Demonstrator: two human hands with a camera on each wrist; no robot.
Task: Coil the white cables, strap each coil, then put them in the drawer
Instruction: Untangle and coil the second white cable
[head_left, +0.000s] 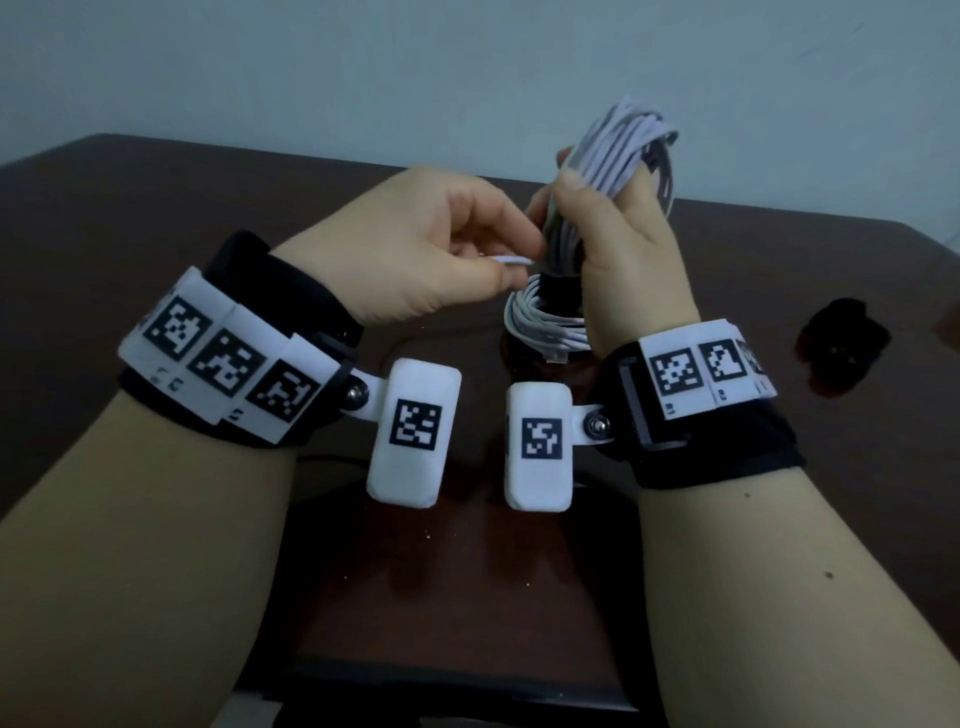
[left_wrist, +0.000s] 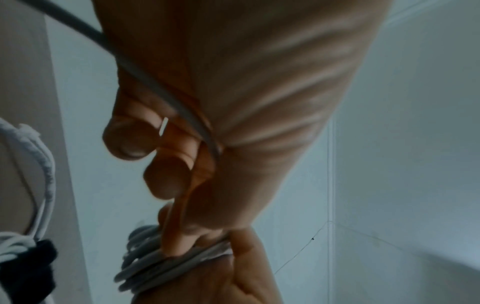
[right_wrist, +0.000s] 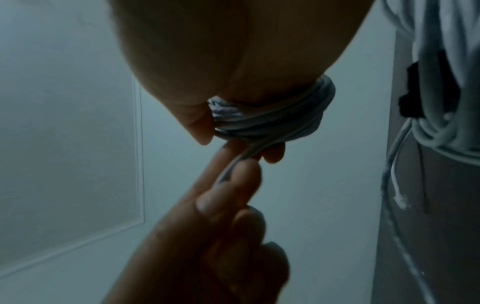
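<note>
Right hand (head_left: 618, 249) clenches the upright cable coil (head_left: 613, 156) — left hand (head_left: 441, 244), just beside, pinches its loose end (head_left: 511, 260).

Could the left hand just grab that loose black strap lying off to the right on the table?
Probably not yet: the left hand pinches the white cable's end, and the right hand, gripping the white cable coil, sits between it and the black strap.

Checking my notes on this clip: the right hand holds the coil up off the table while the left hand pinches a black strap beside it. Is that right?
Not quite. The left hand pinches the loose white cable end, not a black strap; the head view shows it. The rest stands: the right hand holds the coil up off the table.
</note>
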